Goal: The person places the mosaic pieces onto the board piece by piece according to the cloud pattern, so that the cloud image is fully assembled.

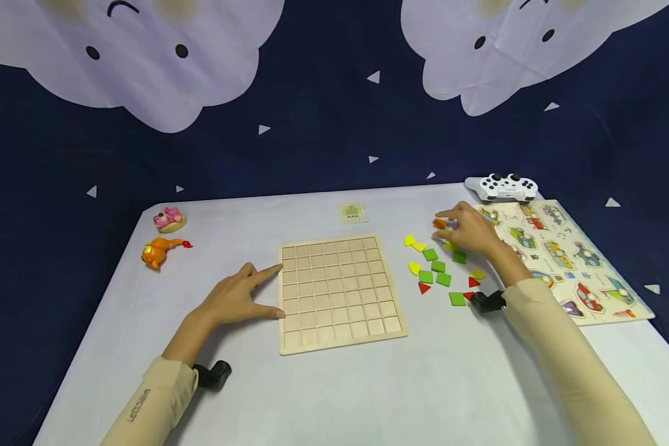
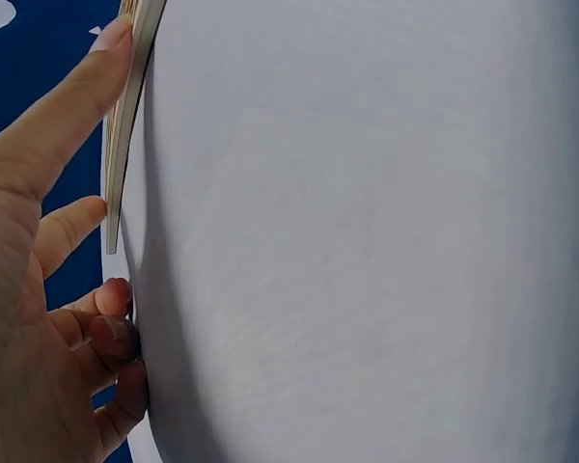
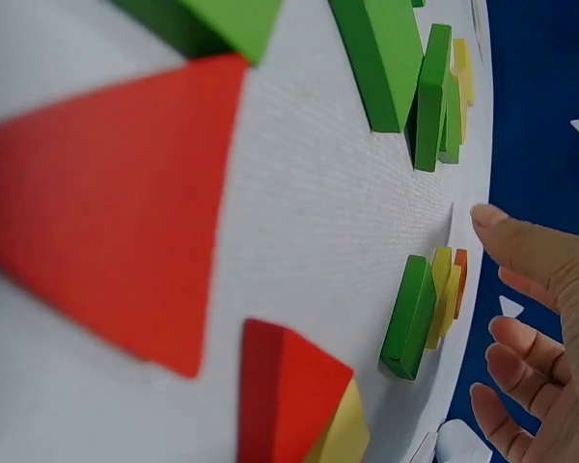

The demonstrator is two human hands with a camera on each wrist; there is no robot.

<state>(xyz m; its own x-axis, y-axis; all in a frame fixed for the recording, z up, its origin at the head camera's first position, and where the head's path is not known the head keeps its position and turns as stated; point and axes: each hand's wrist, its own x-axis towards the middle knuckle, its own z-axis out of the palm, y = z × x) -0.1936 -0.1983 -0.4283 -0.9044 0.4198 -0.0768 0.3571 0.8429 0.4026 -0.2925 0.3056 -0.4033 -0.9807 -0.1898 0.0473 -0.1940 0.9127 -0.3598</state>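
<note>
2 parted left hand (image 1: 231,299) digits touch board (image 1: 340,291) — right hand (image 1: 469,230) half-spread near blocks (image 1: 438,266).

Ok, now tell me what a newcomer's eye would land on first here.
Probably the big pale cloud faces on the dark backdrop behind the table. Next would come the wooden grid board mid-table, with the left hand touching its left edge. To its right, scattered green, yellow and red pieces stand out brightly, the right hand by the far ones.
</note>
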